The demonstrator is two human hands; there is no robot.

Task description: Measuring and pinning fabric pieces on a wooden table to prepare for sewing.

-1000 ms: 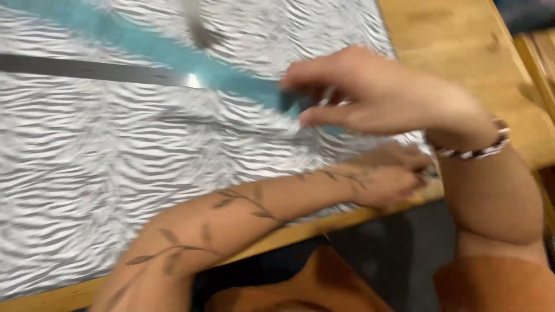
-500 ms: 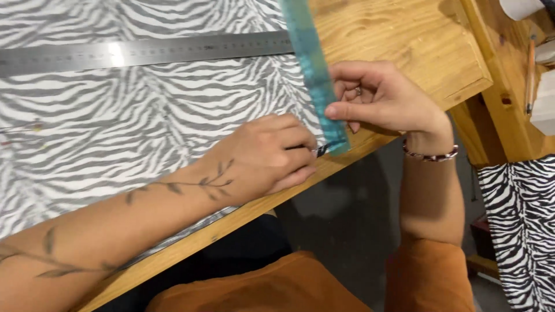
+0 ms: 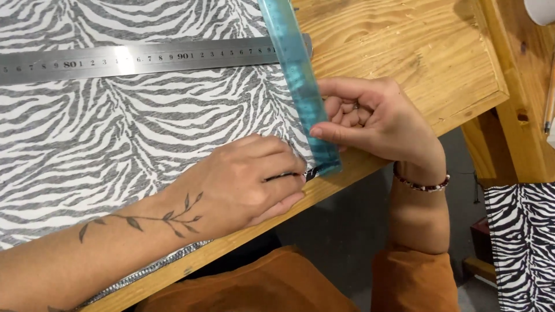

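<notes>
While zebra-print fabric (image 3: 127, 144) lay flat, a translucent teal ruler (image 3: 300, 81) crossed it.
Right hand (image 3: 376, 118) pinched the ruler's end; left hand (image 3: 248, 179) closed on a pen (image 3: 309, 173).

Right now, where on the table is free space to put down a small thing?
Bare wood lies right of the teal ruler, above the right hand. It is crowded at the near edge, where left hand, ruler end and fabric meet.

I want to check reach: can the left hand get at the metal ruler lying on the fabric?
Probably yes. The left hand rests on the zebra fabric, and only bare fabric lies between it and the metal ruler.
</notes>
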